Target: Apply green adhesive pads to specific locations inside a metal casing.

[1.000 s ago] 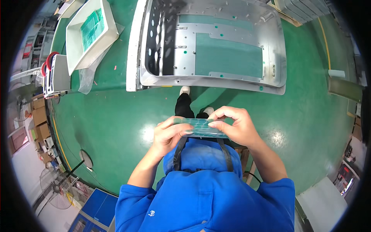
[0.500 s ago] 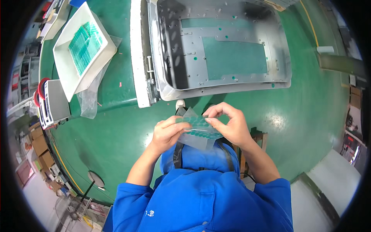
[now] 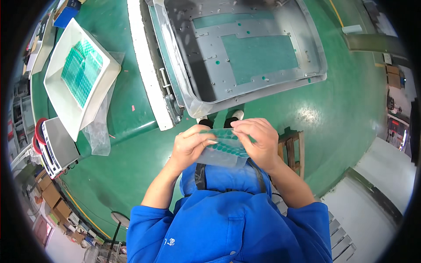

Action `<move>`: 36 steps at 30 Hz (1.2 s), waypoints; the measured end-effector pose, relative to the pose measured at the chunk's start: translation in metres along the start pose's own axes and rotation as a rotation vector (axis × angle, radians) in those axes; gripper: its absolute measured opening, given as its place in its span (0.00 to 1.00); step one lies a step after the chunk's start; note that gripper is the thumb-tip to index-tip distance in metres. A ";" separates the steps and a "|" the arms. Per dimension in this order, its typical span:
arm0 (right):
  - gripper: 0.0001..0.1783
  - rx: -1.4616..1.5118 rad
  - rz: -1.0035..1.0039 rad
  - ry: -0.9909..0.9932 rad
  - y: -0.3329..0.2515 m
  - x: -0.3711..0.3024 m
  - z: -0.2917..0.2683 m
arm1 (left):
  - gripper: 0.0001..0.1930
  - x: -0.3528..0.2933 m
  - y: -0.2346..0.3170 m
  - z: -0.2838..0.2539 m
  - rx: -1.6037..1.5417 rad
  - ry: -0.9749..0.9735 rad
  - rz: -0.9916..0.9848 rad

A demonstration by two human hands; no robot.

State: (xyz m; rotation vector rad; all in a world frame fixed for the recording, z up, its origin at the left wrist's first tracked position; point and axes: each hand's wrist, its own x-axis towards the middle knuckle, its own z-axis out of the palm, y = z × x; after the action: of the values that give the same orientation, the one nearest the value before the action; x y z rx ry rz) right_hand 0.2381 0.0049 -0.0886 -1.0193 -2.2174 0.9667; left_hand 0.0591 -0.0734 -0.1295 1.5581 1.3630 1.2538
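Observation:
In front of my waist, a translucent sheet of green round stickers (image 3: 227,148) is stretched between my two hands. My left hand (image 3: 187,147) pinches its left side with thumb and fingers. At the upper right edge, my right hand (image 3: 259,141) is closed with thumb and forefinger on the sheet. Whether a single sticker is lifted between those fingertips, I cannot tell. Beyond my hands lies a grey metal housing (image 3: 252,97), its hollow side facing up, with rectangular cut-outs and several small green dots (image 3: 218,62) on its inner face.
A white tray (image 3: 90,116) holding green sticker sheets (image 3: 81,72) sits at left on a green surface, above a clear plastic bag (image 3: 100,136). Nearby stand a grey-topped device (image 3: 62,142) and red rings (image 3: 40,130). A white beam (image 3: 147,65) borders the housing; a wooden stool (image 3: 301,153) is right.
My view has shifted, so the housing and tray appear displaced leftward. Both hands keep hold of the sticker sheet; my right fingers have drawn closer together along its upper edge.

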 end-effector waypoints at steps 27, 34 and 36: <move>0.03 0.070 0.515 0.209 0.042 0.021 0.027 | 0.03 -0.027 -0.004 0.003 -0.115 0.080 -0.323; 0.04 0.010 0.543 0.197 0.041 0.023 0.028 | 0.03 -0.027 -0.005 0.004 -0.121 0.073 -0.339; 0.03 -0.002 0.546 0.197 0.040 0.024 0.028 | 0.03 -0.027 -0.005 0.004 -0.117 0.069 -0.337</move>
State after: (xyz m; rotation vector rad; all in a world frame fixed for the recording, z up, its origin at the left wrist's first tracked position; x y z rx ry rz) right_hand 0.2225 0.0314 -0.1336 -1.6923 -1.8092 1.0263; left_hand 0.0617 -0.0983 -0.1410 1.1569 1.4949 1.1618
